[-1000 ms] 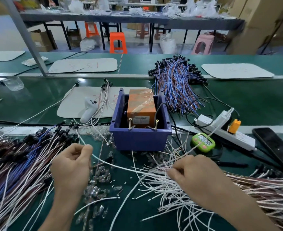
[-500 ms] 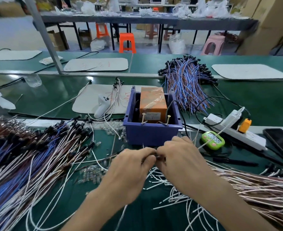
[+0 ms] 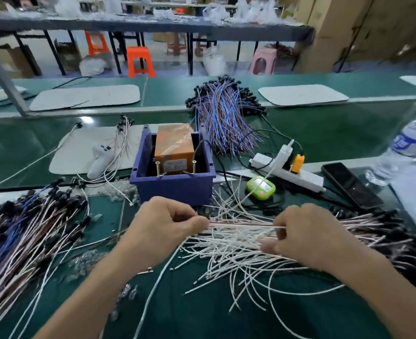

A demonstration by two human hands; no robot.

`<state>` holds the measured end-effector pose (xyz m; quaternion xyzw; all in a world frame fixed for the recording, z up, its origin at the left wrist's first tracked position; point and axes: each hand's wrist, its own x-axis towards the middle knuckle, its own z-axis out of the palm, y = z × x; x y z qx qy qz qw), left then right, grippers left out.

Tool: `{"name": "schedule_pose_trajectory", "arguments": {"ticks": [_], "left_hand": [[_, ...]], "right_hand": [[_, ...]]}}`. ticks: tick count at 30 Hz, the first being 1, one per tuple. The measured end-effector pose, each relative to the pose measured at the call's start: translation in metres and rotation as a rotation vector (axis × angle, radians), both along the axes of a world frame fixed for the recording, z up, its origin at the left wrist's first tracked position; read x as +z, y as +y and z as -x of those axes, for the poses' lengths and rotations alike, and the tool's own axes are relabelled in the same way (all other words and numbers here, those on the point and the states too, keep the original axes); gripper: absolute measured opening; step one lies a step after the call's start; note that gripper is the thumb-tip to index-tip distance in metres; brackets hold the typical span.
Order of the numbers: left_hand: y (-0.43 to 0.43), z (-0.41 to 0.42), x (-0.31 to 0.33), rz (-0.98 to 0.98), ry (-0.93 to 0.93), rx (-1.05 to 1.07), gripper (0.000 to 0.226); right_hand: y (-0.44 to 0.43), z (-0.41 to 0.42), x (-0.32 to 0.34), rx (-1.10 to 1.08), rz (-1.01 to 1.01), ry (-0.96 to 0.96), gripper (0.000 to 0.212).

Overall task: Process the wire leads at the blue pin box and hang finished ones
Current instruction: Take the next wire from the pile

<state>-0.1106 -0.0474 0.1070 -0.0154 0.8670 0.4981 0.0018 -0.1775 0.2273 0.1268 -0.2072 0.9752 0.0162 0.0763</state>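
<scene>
Green bench (image 3: 349, 133) w/ 1 blue pin box (image 3: 175, 189); left hand (image 3: 163, 231), right hand (image 3: 309, 233) fingers pinch 1 wire lead (image 3: 246, 225).

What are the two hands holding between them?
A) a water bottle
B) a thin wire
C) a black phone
B: the left hand and the right hand each pinch one end of a thin wire stretched straight between them.
</scene>
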Motion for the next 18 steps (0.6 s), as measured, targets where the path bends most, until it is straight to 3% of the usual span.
{"name": "schedule_pose_trajectory", "arguments": {"ticks": [6,12,17,18], "left_hand": [[0.053,0.034,0.007,0.081,0.000,-0.138,0.021],[0.080,0.052,-0.021,0.181,0.068,-0.101,0.019],[0.087,0.059,-0.041,0.203,0.022,-0.038,0.021],[0.089,0.059,-0.043,0.219,0.022,-0.025,0.023]], "right_hand": [[0.093,0.007,-0.001,-0.073,-0.062,0.229,0.065],[0.162,0.019,-0.018,-0.059,-0.184,0.370,0.027],[0.179,0.028,-0.029,-0.055,0.042,0.326,0.004],[0.178,0.029,-0.031,-0.054,0.087,0.326,0.011]]}}
